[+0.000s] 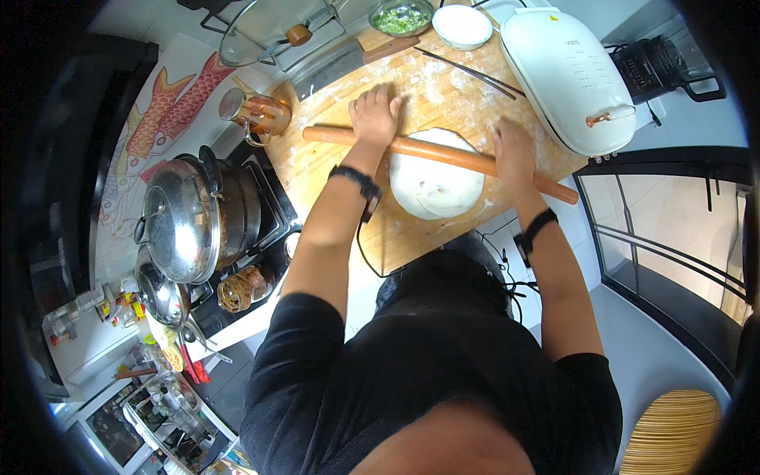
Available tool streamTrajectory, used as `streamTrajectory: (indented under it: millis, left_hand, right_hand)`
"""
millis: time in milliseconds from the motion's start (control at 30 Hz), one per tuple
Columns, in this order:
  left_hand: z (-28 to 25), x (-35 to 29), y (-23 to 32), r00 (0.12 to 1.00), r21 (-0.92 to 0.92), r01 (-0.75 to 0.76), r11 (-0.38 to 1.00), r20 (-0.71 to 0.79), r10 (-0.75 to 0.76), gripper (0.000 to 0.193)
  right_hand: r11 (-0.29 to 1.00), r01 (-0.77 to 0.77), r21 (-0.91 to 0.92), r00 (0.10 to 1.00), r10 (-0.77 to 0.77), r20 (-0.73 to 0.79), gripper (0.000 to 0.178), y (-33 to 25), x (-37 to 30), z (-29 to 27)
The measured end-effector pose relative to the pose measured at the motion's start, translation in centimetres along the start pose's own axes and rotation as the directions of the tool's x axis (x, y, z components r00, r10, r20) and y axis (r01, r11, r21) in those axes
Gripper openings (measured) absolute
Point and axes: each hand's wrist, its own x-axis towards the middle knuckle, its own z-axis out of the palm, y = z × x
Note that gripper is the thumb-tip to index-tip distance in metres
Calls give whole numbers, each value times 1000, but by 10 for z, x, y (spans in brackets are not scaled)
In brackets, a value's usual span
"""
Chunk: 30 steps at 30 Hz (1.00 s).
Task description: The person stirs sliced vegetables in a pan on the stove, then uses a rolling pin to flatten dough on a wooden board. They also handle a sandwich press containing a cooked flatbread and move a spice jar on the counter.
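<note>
A long wooden rolling pin lies slantwise across a round of white dough on the floured wooden board. My left hand rests over the pin left of the dough. Its fingers stretch forward past the pin, and the heel of the palm covers part of it. On the dough's right side, my right hand lies across the pin in the same way, fingers reaching forward rather than wrapped round. The dough has a smooth, slightly creased surface and shows on both sides of the pin.
Behind lie a cleaver, dark chopsticks, a bowl of chopped greens and a white bowl. A white electric appliance borders the right, a glass pitcher the left. A lidded pot stands on the stove.
</note>
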Motion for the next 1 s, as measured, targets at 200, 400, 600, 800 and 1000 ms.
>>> streamTrajectory:
  millis: [200, 400, 600, 800, 1000]
  left_hand:
    - [-11, -73, -10, 988, -99, -136, 986, -84, 128, 47]
    - [-5, -45, -1, 990, 17, -32, 999, 137, 29, 56]
    - [-24, -20, -7, 922, -164, 140, 976, 380, -68, 47]
    - [-14, -34, -22, 955, 61, 2, 998, 295, -20, 46]
    - [-13, -100, -26, 986, 76, -9, 997, 167, -4, 52]
  right_hand:
    - [976, 195, -97, 976, -203, -80, 54, -9, -77, 8]
    - [973, 119, -198, 986, -139, -90, 52, 0, -40, 17]
    - [996, 86, 17, 995, -86, 50, 47, 20, -22, 13]
    - [994, 2, -107, 1000, -3, -11, 42, 14, -16, 22]
    - [934, 110, -339, 967, -179, -180, 49, 1, -63, 23]
